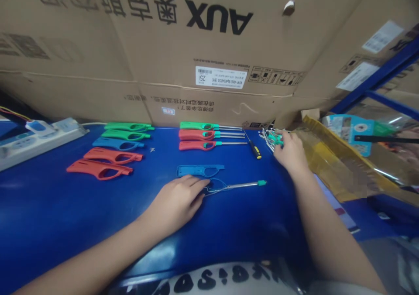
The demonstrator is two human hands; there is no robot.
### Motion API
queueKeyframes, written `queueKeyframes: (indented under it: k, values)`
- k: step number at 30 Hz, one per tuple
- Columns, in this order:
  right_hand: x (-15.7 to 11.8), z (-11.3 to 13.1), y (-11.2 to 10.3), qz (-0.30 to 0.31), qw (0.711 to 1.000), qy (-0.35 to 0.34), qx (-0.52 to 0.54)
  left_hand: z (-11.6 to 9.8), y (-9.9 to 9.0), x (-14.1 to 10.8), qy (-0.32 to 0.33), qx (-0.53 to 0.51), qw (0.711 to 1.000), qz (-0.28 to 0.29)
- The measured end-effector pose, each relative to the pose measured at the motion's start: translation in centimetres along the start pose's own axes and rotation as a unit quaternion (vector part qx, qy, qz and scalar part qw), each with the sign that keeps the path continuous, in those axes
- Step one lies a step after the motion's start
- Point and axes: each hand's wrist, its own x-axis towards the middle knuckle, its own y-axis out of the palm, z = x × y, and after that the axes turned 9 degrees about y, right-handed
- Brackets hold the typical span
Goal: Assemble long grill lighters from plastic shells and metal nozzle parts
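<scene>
Filling the view ahead, a cardboard carton (212, 46) printed "AUX" stands behind a blue bench (49, 234). To the right are a blue metal shelf frame (389, 68) and a yellowish plastic bag (343, 164). A power strip (39, 144) lies at the bench's far left.

Two groups of long lighter-shaped parts lie in neat lines on the bench. To the left are loose casings in green (126, 135), blue (118, 144) and red (100, 169). Farther right, a row of green and red lighters (196, 133) has metal nozzles. Beside that row lies a yellow-and-black screwdriver (254, 149).

Nearest the person, a blue casing half (199, 170) lies flat, just above the left hand (176, 201). That hand rests with its fingers together over the looped wire end of a thin metal tube (242, 184) with a green tip. It may be pinning the tube, but a firm grip can't be told.

The right hand (290, 152) touches a small pile of metal parts (271, 138) with teal bits, its fingers loosely curled; whether it holds anything is unclear.

The tube looks light, stiff and smooth, so it seems best taken by the shaft, sparing the delicate wire loop. The casing looks light and thin, easiest held along its handle.
</scene>
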Motion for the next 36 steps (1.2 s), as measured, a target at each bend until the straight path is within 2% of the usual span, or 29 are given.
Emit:
queueKeyframes:
  k: [3, 6, 11, 16, 18, 23, 24, 25, 28, 32, 36]
  values:
    - [0.9, -1.5, 0.7, 0.031, 0.996, 0.071, -0.046, 0.1, 0.1, 0.1, 0.004, 0.004, 1.000, -0.005]
    - [1.2, -2.2, 1.6, 0.044, 0.994, 0.098, -0.036, 0.3, 0.1, 0.1, 0.008, 0.012, 1.000, -0.015]
    - [1.4, -2.4, 2.3, 0.037, 0.993, 0.113, 0.019, 0.5, 0.0, 0.1, 0.005, 0.016, 1.000, -0.020]
    - [1.6, -1.7, 1.3, 0.000, 0.987, 0.098, 0.129, 0.5, 0.1, 0.2, 0.002, 0.015, 1.000, -0.016]
    - [1.5, -0.8, 1.0, 0.013, 0.978, 0.084, 0.189, 0.5, 0.1, 0.3, 0.000, 0.013, 1.000, -0.018]
    - [-0.7, 2.5, 1.2, 0.139, 0.929, 0.029, 0.341, 0.7, 0.1, 0.4, -0.005, 0.006, 1.000, -0.029]
    - [-1.5, 3.2, 1.4, 0.176, 0.910, 0.019, 0.375, 0.7, 0.1, 0.4, -0.007, 0.005, 1.000, -0.030]
    - [-2.2, 3.8, 1.5, 0.248, 0.864, 0.015, 0.438, 0.7, 0.2, 0.4, -0.009, 0.004, 0.999, -0.031]
    - [-4.1, 5.4, 2.0, 0.319, 0.820, 0.007, 0.475, 0.9, 0.3, 0.4, -0.009, 0.004, 0.999, -0.036]
    - [-5.3, 6.3, 2.5, 0.360, 0.809, 0.010, 0.465, 0.9, 0.4, 0.4, -0.001, 0.005, 0.999, -0.041]
    - [-5.4, 6.3, 3.2, 0.378, 0.817, 0.019, 0.436, 0.9, 0.4, 0.5, -0.004, -0.005, 0.999, -0.036]
